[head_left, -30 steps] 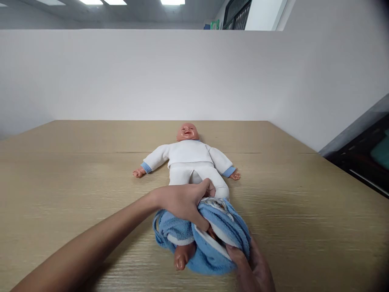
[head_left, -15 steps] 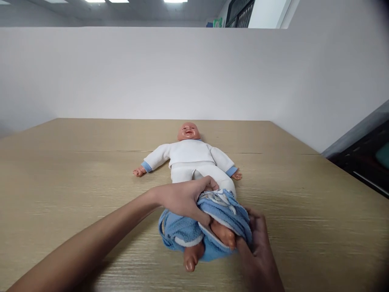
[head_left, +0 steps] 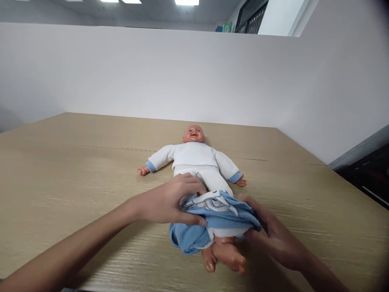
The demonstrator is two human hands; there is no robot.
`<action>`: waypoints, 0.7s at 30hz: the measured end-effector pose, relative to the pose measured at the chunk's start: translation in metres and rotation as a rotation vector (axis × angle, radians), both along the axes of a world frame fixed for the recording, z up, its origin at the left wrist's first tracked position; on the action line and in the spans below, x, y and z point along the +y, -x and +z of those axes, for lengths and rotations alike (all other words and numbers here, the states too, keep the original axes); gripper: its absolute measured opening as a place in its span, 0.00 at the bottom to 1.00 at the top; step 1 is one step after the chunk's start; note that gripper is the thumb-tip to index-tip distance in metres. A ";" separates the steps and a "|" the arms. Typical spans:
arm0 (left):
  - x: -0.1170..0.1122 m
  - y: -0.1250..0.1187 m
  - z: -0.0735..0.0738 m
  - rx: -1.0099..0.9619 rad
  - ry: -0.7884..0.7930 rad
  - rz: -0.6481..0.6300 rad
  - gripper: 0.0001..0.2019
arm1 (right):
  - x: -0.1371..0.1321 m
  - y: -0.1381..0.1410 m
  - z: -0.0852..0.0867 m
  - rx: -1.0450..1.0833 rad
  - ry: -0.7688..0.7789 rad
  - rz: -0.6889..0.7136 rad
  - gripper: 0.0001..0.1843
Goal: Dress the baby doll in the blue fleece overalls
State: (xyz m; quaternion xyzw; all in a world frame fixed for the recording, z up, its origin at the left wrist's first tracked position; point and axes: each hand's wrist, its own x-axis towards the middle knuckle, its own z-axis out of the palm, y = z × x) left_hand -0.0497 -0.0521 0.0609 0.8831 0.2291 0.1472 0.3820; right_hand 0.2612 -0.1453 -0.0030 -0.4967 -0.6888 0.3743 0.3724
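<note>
A baby doll (head_left: 197,158) in a white top and white trousers lies on its back on the wooden table (head_left: 75,178), head away from me. A bunched blue fleece garment (head_left: 212,221) with white lining sits around its lower legs, and both bare feet (head_left: 226,256) poke out toward me. My left hand (head_left: 170,200) grips the left side of the blue garment, thumb on top. My right hand (head_left: 267,231) holds its right side with the fingers curled under the cloth.
A white partition wall (head_left: 152,73) stands behind the table and along its right side. A dark shelf or cabinet (head_left: 369,170) is at the far right beyond the table edge.
Both hands have slid the blue garment up the doll's legs away from me. The feet, partly covered before, now stick out. My right hand has come further into view.
</note>
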 end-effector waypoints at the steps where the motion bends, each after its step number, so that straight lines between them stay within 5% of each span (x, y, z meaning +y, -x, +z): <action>1: -0.003 0.005 -0.001 0.003 -0.030 0.044 0.18 | 0.004 -0.003 0.007 -0.035 -0.013 0.075 0.16; 5: -0.013 0.025 -0.009 0.010 -0.058 0.153 0.23 | 0.028 -0.005 0.025 -0.021 -0.068 0.230 0.12; 8: -0.012 0.030 -0.017 0.015 -0.003 0.145 0.24 | 0.050 0.000 0.020 0.126 -0.001 0.242 0.18; 11: -0.005 0.028 -0.033 -0.036 0.079 0.188 0.22 | 0.070 0.012 -0.001 0.225 0.089 0.097 0.21; 15: 0.003 0.023 -0.067 -0.176 0.260 0.474 0.32 | 0.083 0.035 -0.027 0.407 0.236 -0.269 0.24; 21: -0.009 0.022 -0.085 -0.190 0.163 0.616 0.25 | 0.070 0.055 -0.037 0.675 0.369 -0.164 0.18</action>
